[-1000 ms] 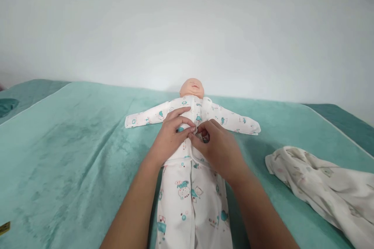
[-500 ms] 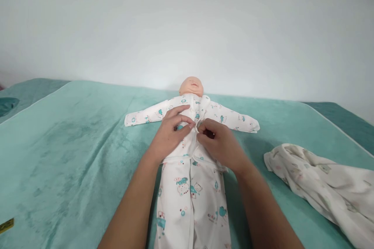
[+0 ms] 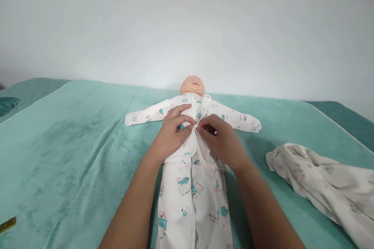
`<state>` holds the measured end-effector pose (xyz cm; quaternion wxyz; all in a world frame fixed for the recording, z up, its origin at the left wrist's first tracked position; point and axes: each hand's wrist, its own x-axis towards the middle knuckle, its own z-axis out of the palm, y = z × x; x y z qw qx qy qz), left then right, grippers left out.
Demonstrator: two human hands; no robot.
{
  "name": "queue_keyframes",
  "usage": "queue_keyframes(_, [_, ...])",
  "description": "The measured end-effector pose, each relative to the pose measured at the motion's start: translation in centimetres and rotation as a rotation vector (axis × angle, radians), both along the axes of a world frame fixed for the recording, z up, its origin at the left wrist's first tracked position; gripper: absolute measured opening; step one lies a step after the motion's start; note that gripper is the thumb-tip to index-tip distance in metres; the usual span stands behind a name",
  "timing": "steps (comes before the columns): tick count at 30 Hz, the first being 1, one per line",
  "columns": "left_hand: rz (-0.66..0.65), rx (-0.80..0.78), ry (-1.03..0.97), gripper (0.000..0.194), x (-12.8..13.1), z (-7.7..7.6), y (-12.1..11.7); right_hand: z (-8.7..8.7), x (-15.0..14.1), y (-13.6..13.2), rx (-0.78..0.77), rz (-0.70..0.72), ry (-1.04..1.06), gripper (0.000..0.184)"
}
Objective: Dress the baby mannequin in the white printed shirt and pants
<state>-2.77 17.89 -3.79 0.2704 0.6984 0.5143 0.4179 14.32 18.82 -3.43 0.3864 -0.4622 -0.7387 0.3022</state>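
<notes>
A baby doll [image 3: 192, 85] lies on its back on a teal blanket [image 3: 73, 144], head toward the wall, arms spread. It wears a white sleepsuit [image 3: 189, 194] printed with teal animals. My left hand [image 3: 172, 134] pinches the left edge of the sleepsuit's front opening at the chest. My right hand [image 3: 223, 142] pinches the right edge, fingertips meeting the left hand's at the middle seam. Both hands are closed on the fabric.
A second crumpled pale printed garment [image 3: 324, 183] lies on the blanket to the right. A white wall stands behind the doll. A darker teal surface [image 3: 347, 120] shows at the far right and a yellow tag [image 3: 7, 224] at the lower left.
My right hand has shifted slightly up the chest and its fingers have drawn closer to the left hand's at the seam. The doll has not moved.
</notes>
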Motion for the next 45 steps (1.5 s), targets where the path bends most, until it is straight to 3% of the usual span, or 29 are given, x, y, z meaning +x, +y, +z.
queue_keyframes(8, [0.002,-0.011,-0.011,0.018,0.0,-0.2,0.1,-0.3,-0.4,0.1,-0.019,-0.081,0.034,0.01])
queue_keyframes(13, [0.006,-0.005,-0.017,0.015,0.1,-0.1,0.0,-0.5,-0.4,0.2,-0.169,-0.226,0.182,0.016])
queue_keyframes(18, [0.053,0.035,-0.012,0.005,0.5,-0.1,-0.1,-0.7,-0.1,0.3,-0.26,-0.218,0.289,0.018])
queue_keyframes(24, [0.061,0.07,0.11,0.021,0.9,-0.3,-0.2,-0.7,-0.2,0.4,-0.289,-0.204,0.355,0.015])
queue_keyframes(29, [0.063,0.101,0.165,0.015,0.9,-0.4,-0.2,-1.1,-0.2,0.5,-0.298,-0.216,0.449,0.016])
queue_keyframes(37, [0.112,0.06,-0.096,0.009,0.8,-0.6,-0.1,-1.0,-0.2,0.3,-0.354,-0.241,0.559,0.018])
queue_keyframes(45, [0.523,-0.026,-0.522,0.01,-0.1,-0.6,0.6,-0.6,-0.3,0.2,-0.468,-0.22,0.713,0.018])
